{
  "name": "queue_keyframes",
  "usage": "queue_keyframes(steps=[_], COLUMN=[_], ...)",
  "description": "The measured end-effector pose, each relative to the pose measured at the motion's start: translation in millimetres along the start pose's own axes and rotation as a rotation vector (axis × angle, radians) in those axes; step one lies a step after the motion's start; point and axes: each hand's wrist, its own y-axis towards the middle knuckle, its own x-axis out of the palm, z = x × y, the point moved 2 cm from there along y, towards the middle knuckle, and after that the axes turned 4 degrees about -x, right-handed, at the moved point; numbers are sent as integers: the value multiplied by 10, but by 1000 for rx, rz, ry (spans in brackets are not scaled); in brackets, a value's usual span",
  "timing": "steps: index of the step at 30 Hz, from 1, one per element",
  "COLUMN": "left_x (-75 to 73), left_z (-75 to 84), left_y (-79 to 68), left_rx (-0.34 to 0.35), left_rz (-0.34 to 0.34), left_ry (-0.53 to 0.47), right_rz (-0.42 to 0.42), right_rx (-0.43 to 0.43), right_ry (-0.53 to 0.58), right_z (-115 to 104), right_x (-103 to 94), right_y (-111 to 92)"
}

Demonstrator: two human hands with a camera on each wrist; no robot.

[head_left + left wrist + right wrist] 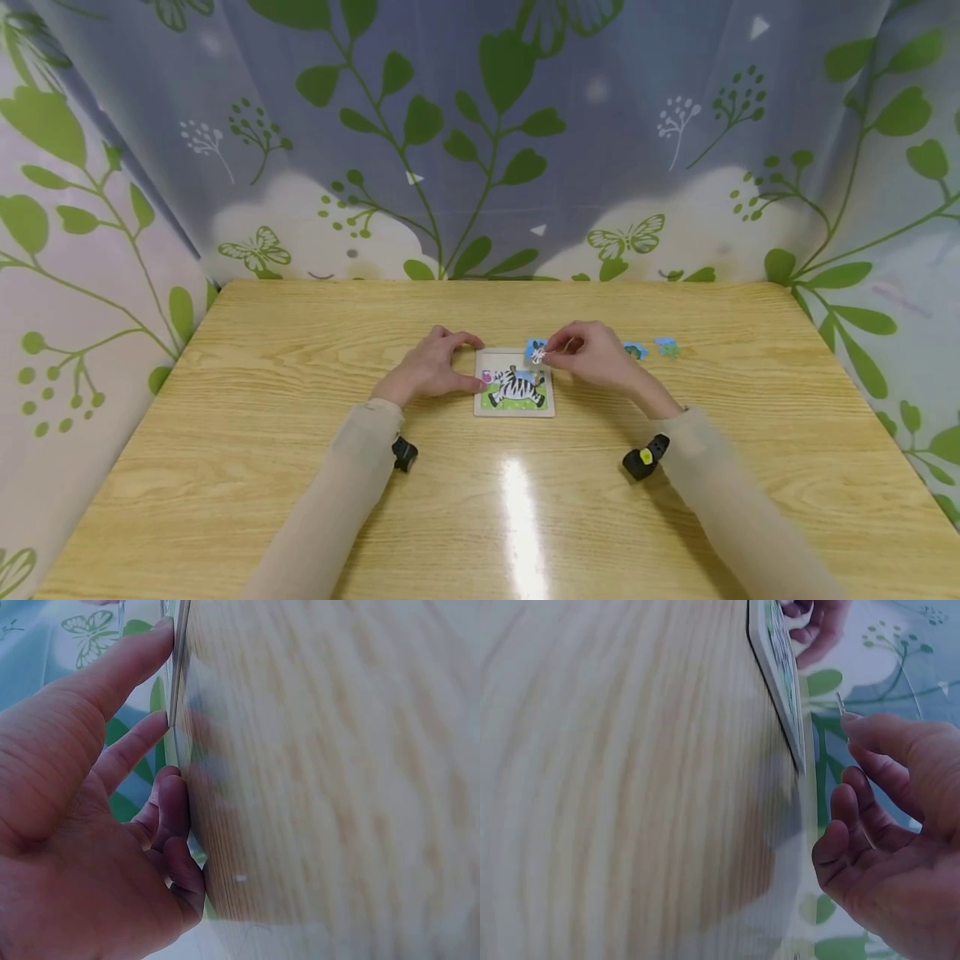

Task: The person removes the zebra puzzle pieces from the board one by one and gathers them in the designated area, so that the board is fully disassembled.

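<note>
Working remotely, I am watching the person's left hand [431,365] resting with thumb and forefinger spread, touching the left edge of a framed zebra puzzle [514,413] lying flat on the wooden surface [450,500]. The right hand [596,357] is pinching a zebra-head piece [535,350] above the puzzle's upper right corner. Blue-and-green pieces [666,346] are lying farther right.

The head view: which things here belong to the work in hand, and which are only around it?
In the work:
puzzle board, touched by the left hand
puzzle piece, pinched by the right hand
loose pieces

Only around it:
patterned curtain
black wrist devices
table, apart from giving support
</note>
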Motion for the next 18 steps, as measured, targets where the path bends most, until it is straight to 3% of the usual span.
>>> queue_keyframes(steps=[18], left_x=[3], left_z=[-7], left_y=[4], left_rx=[7], left_rz=[5], left_ry=[-1], right_rz=[64], right_rx=[86], right_ry=[-77], right_z=[338], right_x=[-531], right_y=[-269])
